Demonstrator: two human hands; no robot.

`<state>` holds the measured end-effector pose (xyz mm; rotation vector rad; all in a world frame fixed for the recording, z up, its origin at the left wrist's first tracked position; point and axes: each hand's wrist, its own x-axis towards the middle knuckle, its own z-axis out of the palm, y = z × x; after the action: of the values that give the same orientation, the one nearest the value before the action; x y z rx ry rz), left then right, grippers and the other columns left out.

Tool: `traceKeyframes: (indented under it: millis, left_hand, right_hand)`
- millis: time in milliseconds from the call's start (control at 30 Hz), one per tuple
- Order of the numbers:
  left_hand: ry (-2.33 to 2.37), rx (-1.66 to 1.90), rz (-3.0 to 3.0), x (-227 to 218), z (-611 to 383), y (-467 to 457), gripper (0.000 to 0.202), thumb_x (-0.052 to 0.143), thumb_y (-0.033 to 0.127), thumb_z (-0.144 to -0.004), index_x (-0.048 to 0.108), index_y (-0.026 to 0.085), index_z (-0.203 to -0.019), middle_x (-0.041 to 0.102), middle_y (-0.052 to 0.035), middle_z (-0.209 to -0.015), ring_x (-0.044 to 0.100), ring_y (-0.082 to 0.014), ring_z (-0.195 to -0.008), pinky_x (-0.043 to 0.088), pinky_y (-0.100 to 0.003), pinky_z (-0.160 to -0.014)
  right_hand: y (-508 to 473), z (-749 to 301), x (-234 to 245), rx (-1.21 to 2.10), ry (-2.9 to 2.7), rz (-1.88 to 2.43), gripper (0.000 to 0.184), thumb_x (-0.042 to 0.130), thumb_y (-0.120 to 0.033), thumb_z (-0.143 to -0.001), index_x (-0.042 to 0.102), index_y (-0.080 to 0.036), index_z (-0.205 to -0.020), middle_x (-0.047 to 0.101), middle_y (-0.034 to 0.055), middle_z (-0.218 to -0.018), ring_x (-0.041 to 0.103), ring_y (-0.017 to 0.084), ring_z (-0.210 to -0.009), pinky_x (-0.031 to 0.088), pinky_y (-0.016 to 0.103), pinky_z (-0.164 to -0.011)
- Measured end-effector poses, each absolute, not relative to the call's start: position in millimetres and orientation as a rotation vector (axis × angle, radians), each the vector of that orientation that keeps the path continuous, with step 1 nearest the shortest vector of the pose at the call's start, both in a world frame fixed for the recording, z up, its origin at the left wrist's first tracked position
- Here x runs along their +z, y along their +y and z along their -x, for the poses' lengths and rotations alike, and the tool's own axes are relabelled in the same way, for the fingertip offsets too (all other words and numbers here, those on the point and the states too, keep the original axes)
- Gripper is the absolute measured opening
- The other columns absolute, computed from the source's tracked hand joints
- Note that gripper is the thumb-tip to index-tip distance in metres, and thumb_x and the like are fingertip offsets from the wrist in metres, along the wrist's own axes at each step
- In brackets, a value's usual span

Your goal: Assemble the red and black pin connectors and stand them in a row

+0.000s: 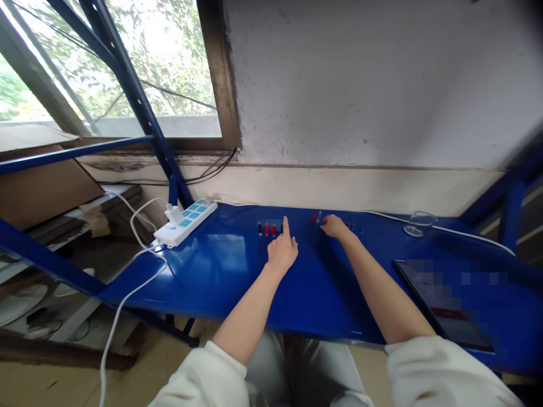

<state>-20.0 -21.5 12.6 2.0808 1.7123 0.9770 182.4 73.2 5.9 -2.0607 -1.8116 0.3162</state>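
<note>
Small upright cylinders, perhaps caps or tubes, stand in a short row on the blue table (237,288): a black cylinder (260,229), a red cylinder (267,229) and another red cylinder (274,230). At the row's right end, a dark piece is partly hidden behind my left hand (283,250). That hand has its index finger stretched forward and the others curled, with nothing visible in it. My right hand (334,226) is closed, fingertips low at the tabletop; what they hold is too small to make out. Just left of it are a red cylinder (313,217) and a clear cylinder (319,217).
Several small dark pieces (351,226) lie beyond my right wrist. A white power strip (190,221) with a plugged-in charger sits at the left. To the right are eyeglasses (414,229), a white cable (470,234) and a dark tablet-like device (445,311).
</note>
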Motion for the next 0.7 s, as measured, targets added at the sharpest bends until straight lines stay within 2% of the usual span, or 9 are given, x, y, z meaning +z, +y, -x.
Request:
traceKeyframes:
  millis: [100, 200, 333, 400, 467, 600, 700]
  left_hand:
    - [1.764, 0.988, -2.037, 12.8, 21.4, -20.0, 0.067, 0.046, 0.029, -0.080, 0.017, 0.017, -0.139, 0.061, -0.0080, -0.070, 0.059, -0.0190, -0.060, 0.043, -0.029, -0.065]
    - [1.818, 0.947, -2.036, 11.9, 24.0, -16.4, 0.060, 0.043, 0.029, -0.082, 0.022, 0.019, -0.137, 0.062, -0.0105, -0.077, 0.061, -0.0199, -0.065, 0.044, -0.030, -0.066]
    - [1.819, 1.029, -2.057, 13.0, 28.9, -11.2, 0.036, 0.036, 0.023, -0.085, 0.048, 0.020, -0.120, 0.059, -0.0145, -0.101, 0.061, -0.0214, -0.078, 0.044, -0.031, -0.070]
    - [1.660, 1.222, -2.025, 14.7, 29.4, -10.1, 0.028, 0.036, 0.020, -0.085, 0.055, 0.019, -0.106, 0.060, -0.0124, -0.099, 0.060, -0.0204, -0.083, 0.044, -0.030, -0.074]
    - [1.428, 1.385, -1.919, 16.1, 27.3, -10.3, 0.024, 0.038, 0.020, -0.085, 0.056, 0.018, -0.101, 0.063, -0.0085, -0.089, 0.061, -0.0161, -0.076, 0.046, -0.027, -0.072]
    - [1.084, 1.434, -1.639, 16.2, 18.8, -12.0, 0.022, 0.042, 0.025, -0.083, 0.053, 0.017, -0.101, 0.063, -0.0046, -0.083, 0.051, -0.0057, -0.044, 0.045, -0.021, -0.050]
    - [0.980, 1.408, -1.582, 15.3, 14.5, -12.7, 0.022, 0.044, 0.027, -0.083, 0.052, 0.016, -0.099, 0.063, -0.0052, -0.084, 0.049, -0.0040, -0.040, 0.043, -0.019, -0.045]
  right_hand:
    - [54.0, -173.8, 10.3, 0.190, -1.812, 2.049, 0.009, 0.061, -0.018, -0.067, 0.065, -0.013, -0.073, 0.063, 0.0127, -0.066, 0.060, 0.020, -0.062, 0.038, 0.027, -0.052]
    - [29.2, -157.7, 17.0, 0.197, -1.897, 1.914, 0.009, 0.058, -0.022, -0.070, 0.065, -0.016, -0.067, 0.064, 0.0112, -0.065, 0.060, 0.020, -0.062, 0.037, 0.027, -0.052]
    - [1.0, -136.3, 22.3, 0.256, -1.866, 1.782, 0.016, 0.052, -0.028, -0.076, 0.062, -0.019, -0.067, 0.063, 0.0086, -0.065, 0.058, 0.019, -0.061, 0.037, 0.027, -0.054]
    - [-6.8, -128.6, 21.4, 0.313, -1.840, 1.691, 0.017, 0.049, -0.030, -0.078, 0.059, -0.020, -0.069, 0.063, 0.0071, -0.066, 0.058, 0.018, -0.063, 0.037, 0.027, -0.057]
    - [-10.4, -122.6, 19.2, 0.397, -1.784, 1.590, 0.022, 0.044, -0.036, -0.082, 0.055, -0.020, -0.073, 0.062, 0.0058, -0.068, 0.057, 0.017, -0.064, 0.038, 0.026, -0.059]
    - [-12.0, -113.9, 15.5, 0.628, -1.553, 1.463, 0.048, 0.022, -0.057, -0.085, 0.048, -0.021, -0.066, 0.056, 0.0027, -0.056, 0.053, 0.015, -0.054, 0.038, 0.026, -0.055]
    - [-12.4, -110.6, 14.3, 0.690, -1.484, 1.363, 0.057, 0.017, -0.066, -0.080, 0.042, -0.021, -0.055, 0.050, 0.0018, -0.049, 0.049, 0.014, -0.050, 0.036, 0.026, -0.052]
